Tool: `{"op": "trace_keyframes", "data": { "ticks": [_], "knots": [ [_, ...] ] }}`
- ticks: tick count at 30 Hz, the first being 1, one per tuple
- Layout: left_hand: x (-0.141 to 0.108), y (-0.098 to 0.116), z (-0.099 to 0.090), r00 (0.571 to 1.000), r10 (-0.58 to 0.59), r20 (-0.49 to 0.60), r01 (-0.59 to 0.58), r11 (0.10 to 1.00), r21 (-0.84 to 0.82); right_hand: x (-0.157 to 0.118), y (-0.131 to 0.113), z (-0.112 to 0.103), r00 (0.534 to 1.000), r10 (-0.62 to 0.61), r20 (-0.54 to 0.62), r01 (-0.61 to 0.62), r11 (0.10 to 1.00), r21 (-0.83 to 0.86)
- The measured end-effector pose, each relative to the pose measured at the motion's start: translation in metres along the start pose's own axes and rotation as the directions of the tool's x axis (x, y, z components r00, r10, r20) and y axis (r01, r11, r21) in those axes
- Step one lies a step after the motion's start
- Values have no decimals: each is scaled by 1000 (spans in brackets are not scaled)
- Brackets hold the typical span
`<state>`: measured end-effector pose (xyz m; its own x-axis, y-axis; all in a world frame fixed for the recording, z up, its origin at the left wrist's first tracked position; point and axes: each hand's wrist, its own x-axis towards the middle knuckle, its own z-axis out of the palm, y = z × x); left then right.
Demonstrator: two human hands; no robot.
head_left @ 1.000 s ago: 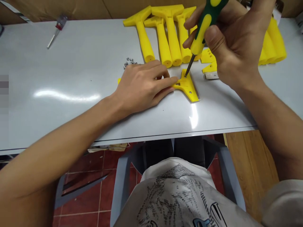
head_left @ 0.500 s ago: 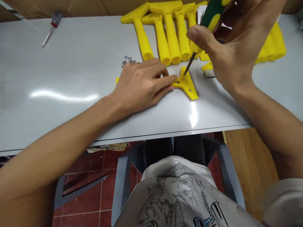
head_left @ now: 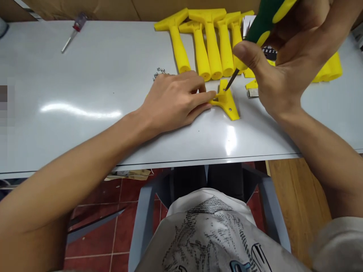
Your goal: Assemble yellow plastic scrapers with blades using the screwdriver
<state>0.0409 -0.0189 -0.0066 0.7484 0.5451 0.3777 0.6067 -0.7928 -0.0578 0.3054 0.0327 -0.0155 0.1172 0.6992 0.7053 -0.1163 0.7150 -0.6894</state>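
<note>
My left hand (head_left: 176, 96) is closed over the handle of a yellow scraper (head_left: 228, 101), pressing it flat on the white table. Most of that handle is hidden beneath the palm. In my right hand (head_left: 283, 71) is a screwdriver (head_left: 259, 24) with a green and yellow grip, fingers wrapped round it. Its shaft slants down, and the tip meets the upper screw of the scraper head. A second screw (head_left: 230, 109) shows lower on the head. Small loose screws (head_left: 160, 71) lie in a pile just beyond my left hand.
Several yellow scrapers (head_left: 214, 49) lie side by side at the back. More yellow handles (head_left: 330, 70) are behind my right hand, partly hidden. A clear-handled screwdriver (head_left: 74, 32) rests back left. The table's front edge (head_left: 210, 162) runs close before my body.
The view has shifted slightly, so the things on the table appear a little further right. Both hands keep their grips, and the screwdriver tip stays at the upper screw.
</note>
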Motion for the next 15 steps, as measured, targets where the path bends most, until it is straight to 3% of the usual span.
{"op": "trace_keyframes", "data": {
  "ticks": [4,7,10,12,15],
  "knots": [
    [-1,-2,-1,999,-18,34,20,998,-61,-17,-20,9,978,161,134,-166,986,28],
    [-2,-3,-1,998,-14,53,16,999,-50,-11,-17,11,976,149,159,-151,988,1],
    [-3,-6,1,999,4,54,-2,1000,-19,5,-4,8,981,-137,139,135,990,27],
    [-3,-9,3,999,28,41,-28,1000,11,15,7,7,930,-341,141,335,940,66],
    [-3,-12,4,996,89,9,-89,995,47,24,23,9,856,-505,106,500,863,70]
  ]
}}
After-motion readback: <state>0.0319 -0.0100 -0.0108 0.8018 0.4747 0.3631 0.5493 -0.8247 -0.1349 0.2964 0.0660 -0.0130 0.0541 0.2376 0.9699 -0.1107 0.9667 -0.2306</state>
